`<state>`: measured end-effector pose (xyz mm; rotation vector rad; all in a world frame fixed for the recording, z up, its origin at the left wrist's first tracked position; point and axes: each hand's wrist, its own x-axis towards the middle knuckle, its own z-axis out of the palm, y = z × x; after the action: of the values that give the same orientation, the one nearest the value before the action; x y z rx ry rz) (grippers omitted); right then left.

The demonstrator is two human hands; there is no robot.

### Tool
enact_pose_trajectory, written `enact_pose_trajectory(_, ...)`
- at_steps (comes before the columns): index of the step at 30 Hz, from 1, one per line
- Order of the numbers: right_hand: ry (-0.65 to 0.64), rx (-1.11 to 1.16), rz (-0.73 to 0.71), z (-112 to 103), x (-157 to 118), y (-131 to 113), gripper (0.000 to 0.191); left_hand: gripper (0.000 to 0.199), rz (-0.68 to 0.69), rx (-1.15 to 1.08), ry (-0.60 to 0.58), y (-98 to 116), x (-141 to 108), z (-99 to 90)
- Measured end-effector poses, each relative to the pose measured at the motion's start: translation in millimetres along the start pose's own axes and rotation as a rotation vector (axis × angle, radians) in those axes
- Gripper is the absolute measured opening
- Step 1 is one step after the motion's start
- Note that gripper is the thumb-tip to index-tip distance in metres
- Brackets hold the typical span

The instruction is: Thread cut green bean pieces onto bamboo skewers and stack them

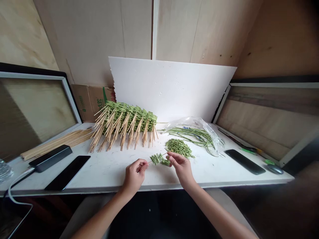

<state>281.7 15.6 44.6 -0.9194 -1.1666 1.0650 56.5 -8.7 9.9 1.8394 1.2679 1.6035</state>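
Between my hands a thin wooden skewer carries a row of short green stem pieces (156, 159). My left hand (136, 174) pinches the skewer's left end. At its right end the fingertips of my right hand (179, 166) are closed on the skewer, with a few green pieces just below them. Behind my right hand lies a heap of cut green pieces (178, 147). A big stack of filled skewers (129, 119) stands at the back left, bare stick ends pointing forward. Long uncut green stems (191, 134) lie at the back right, partly under clear plastic.
Bare skewers (59, 141), a black box with a cable (51, 157) and a phone (67, 173) are at the left. Another dark phone (245, 161) and a mouse (274, 169) lie right. A white board (171, 89) stands behind; framed panels flank the table.
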Motion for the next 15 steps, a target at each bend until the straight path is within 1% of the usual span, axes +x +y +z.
enact_pose_trajectory(5,0.045,0.154,0.084,-8.0,8.6,4.3,0.036,0.014,-0.012,-0.005,-0.005,2.2,0.4,-0.4)
enact_pose_trajectory(8,0.067,0.187,0.155,-13.2,13.9,4.0,0.038,0.013,-0.014,0.0,-0.009,2.6,0.7,-0.1)
enact_pose_trajectory(12,0.053,0.109,0.173,-28.1,25.6,-4.7,0.047,0.014,-0.026,-0.007,-0.007,2.8,1.6,0.0)
enact_pose_trajectory(15,0.08,-0.077,0.088,-46.7,41.0,-13.0,0.052,0.014,-0.039,-0.012,-0.006,3.1,1.7,0.1)
